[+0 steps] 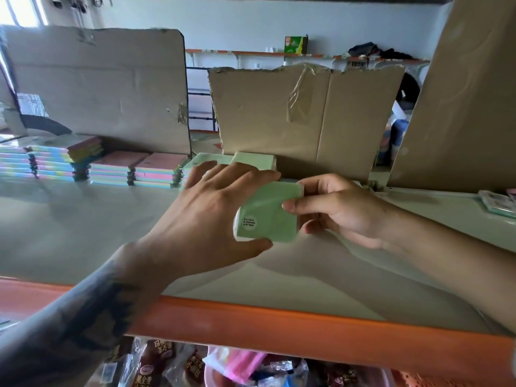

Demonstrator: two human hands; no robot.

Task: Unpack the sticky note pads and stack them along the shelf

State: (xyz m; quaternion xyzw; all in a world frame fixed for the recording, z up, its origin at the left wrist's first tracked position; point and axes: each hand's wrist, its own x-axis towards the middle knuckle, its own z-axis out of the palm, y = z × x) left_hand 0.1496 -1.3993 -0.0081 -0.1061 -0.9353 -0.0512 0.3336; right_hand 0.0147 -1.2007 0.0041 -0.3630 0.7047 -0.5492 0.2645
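Grey shelf board (83, 224): a green sticky note pad (268, 210) is gripped by both the left hand (212, 208) and right hand (335, 208), and could slip and topple the green stack (251, 159) at twelve o'clock.

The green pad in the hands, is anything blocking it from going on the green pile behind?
Nothing visible blocks it. The green pad, gripped by the left hand and right hand, is just in front of the green pile, with only bare shelf between.
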